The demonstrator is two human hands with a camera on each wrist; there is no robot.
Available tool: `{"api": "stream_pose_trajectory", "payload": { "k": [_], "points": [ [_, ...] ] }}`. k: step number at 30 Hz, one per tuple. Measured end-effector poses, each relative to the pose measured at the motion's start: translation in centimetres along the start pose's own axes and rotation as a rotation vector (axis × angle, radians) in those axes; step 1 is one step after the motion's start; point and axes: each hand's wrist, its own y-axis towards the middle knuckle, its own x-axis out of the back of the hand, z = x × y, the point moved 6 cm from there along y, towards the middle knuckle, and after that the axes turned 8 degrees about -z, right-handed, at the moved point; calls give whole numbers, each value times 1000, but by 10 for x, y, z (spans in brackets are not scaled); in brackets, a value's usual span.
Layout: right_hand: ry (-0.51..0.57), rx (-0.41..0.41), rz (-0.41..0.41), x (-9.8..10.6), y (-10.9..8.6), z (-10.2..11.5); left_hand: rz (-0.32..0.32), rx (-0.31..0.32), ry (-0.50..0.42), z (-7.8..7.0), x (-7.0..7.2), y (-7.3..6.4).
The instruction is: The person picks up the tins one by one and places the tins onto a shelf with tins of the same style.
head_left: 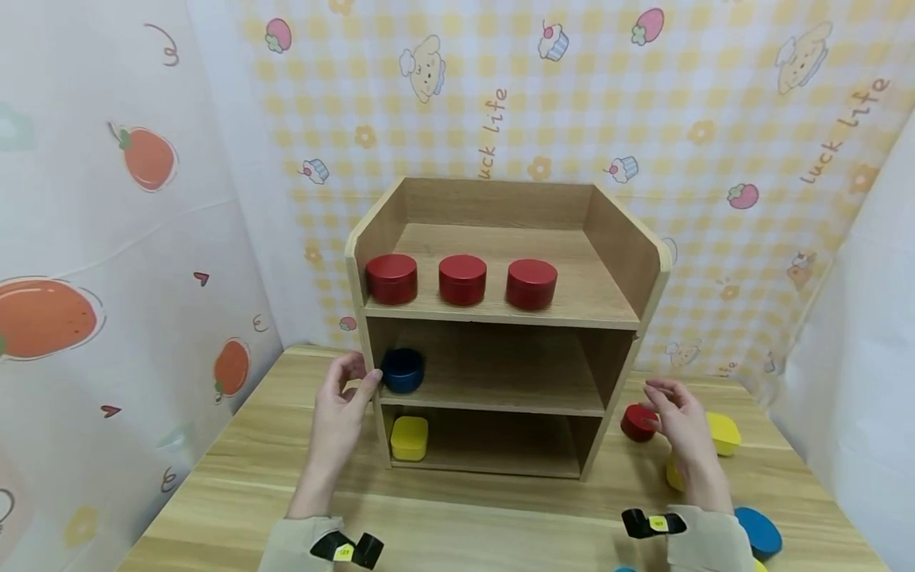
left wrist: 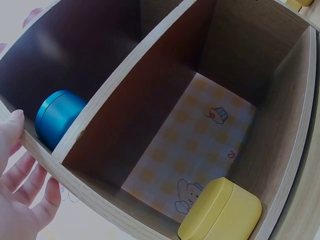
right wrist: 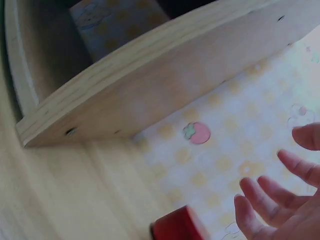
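Observation:
My left hand (head_left: 341,413) is at the left side of a small wooden shelf (head_left: 500,319). Its thumb touches the side panel's front edge, while loosely bent fingers lie along the outside. Just inside, a round blue tin (head_left: 403,370) sits on the middle level, also seen as the blue tin (left wrist: 59,117) in the left wrist view. Below it stands a yellow tin (head_left: 410,438). Three red tins (head_left: 462,280) line the top level's front. To the shelf's right, my right hand (head_left: 682,429) hovers with relaxed fingers, holding nothing, near a red tin (head_left: 638,423) on the table.
On the table (head_left: 236,477), right of the shelf, yellow tins (head_left: 723,433) lie around the right hand. A blue tin (head_left: 759,532) is beside the right sleeve. Patterned cloth (head_left: 443,119) hangs behind the shelf and along the sides.

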Motion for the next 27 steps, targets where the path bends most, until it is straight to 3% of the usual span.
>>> {"api": "stream_pose_trajectory", "payload": {
  "k": [4,12,20,27],
  "points": [
    [-30,-57,-14,1,2,-12,10,8,5,0,-1,-1],
    [-72,-70,-13,1,7,-24,3,-5,7,0,-1,0],
    [-323,-8,-18,-5,12,-28,10,-21,-4,-1,0,0],
    [-431,19,-23,-7,15,-32,10,-1,-1,-2,0,0]
  ]
}}
